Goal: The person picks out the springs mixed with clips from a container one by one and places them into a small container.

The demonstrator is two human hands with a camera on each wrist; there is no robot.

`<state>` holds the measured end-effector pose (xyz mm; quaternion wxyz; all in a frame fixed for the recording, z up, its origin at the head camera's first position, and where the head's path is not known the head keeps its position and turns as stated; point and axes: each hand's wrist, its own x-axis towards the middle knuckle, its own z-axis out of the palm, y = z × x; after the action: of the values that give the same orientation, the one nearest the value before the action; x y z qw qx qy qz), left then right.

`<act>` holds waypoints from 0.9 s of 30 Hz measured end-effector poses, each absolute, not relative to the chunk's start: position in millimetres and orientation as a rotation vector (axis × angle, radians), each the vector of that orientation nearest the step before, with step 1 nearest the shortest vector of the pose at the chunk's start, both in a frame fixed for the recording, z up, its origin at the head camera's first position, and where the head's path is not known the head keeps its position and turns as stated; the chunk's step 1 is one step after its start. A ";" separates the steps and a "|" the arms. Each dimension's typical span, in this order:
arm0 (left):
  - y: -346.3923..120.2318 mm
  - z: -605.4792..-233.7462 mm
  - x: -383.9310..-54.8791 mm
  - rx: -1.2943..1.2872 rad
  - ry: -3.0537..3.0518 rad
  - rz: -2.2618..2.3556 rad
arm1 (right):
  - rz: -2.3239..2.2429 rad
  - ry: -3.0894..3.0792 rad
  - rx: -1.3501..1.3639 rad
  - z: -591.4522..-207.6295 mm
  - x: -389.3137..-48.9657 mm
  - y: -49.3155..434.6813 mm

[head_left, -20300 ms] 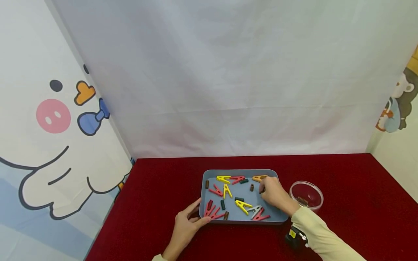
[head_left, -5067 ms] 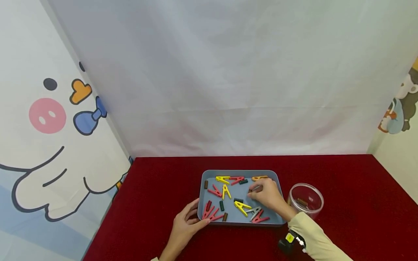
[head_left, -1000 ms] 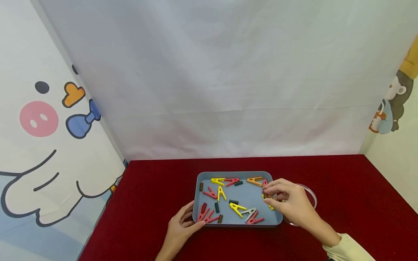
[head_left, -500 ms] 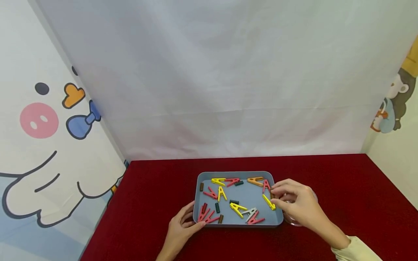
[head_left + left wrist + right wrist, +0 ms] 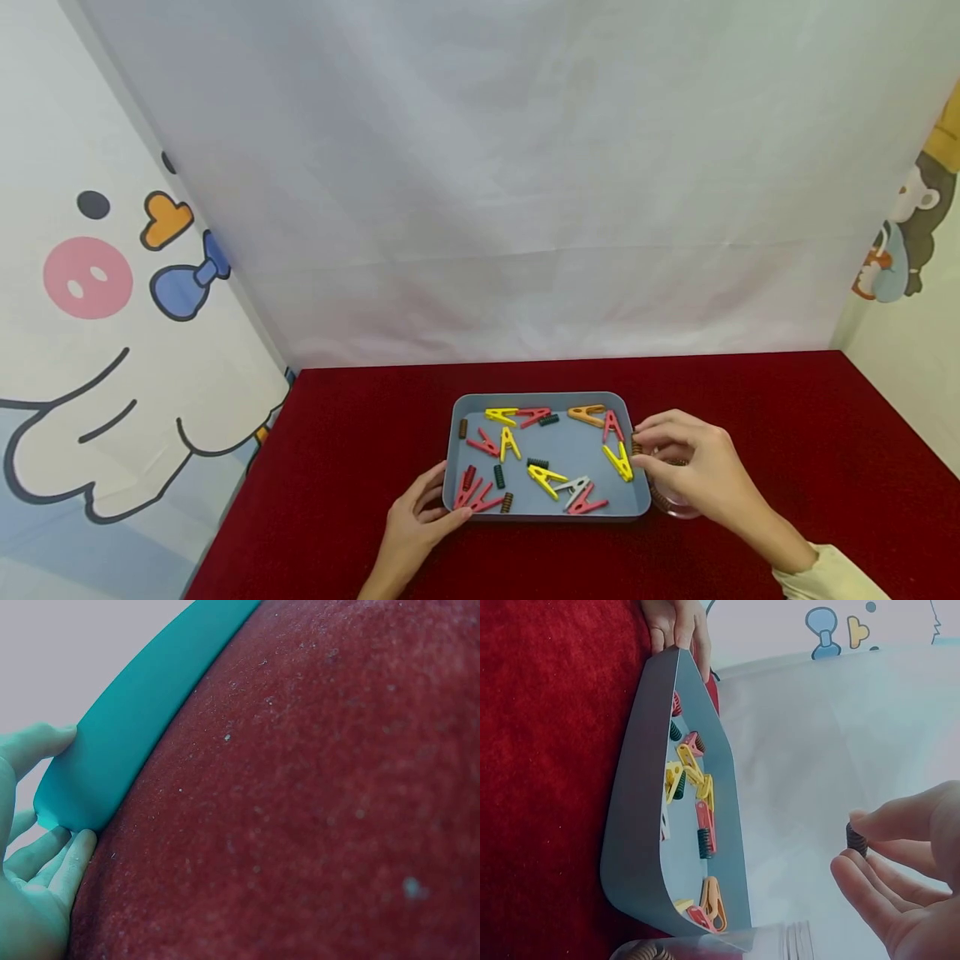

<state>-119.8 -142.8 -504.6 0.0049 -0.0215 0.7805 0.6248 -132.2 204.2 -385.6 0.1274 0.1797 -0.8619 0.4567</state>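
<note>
My right hand (image 5: 701, 467) pinches a dark brown coil spring (image 5: 856, 840) between thumb and fingertips, just past the right rim of the grey-blue tray (image 5: 551, 517). Below that hand stands a clear round jar (image 5: 678, 508), mostly hidden by it in the head view; coiled springs (image 5: 649, 951) show inside in the right wrist view. My left hand (image 5: 412, 525) grips the tray's near left corner, thumb at the rim and fingers against the side. In the tray lie red, yellow, orange and grey plastic clips (image 5: 543, 481), among several dark green, red and brown springs (image 5: 499, 477).
Dark red cloth (image 5: 360, 433) covers the table under the tray and jar. A white curtain (image 5: 525, 183) hangs behind the table's far edge, and printed cartoon panels (image 5: 90, 275) stand at both sides.
The brown spring that stood right of the tray's middle has been picked up. Over the last second my right hand has carried it rightward past the rim. My left hand stays at the corner.
</note>
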 end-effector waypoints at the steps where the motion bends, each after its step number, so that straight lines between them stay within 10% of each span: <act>1: -142.8 -504.7 -119.8 -0.067 2.445 1.956 | 1.333 -2.506 0.521 -382.5 -130.3 203.3; 27: -142.2 -504.2 -120.0 -0.069 2.466 1.957 | 1.346 -2.413 0.591 -403.7 -134.3 232.0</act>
<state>-120.0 -142.2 -504.2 -0.0035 -0.0221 0.7831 0.6215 -134.3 232.0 -403.7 0.1575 0.2065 -0.8433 0.4704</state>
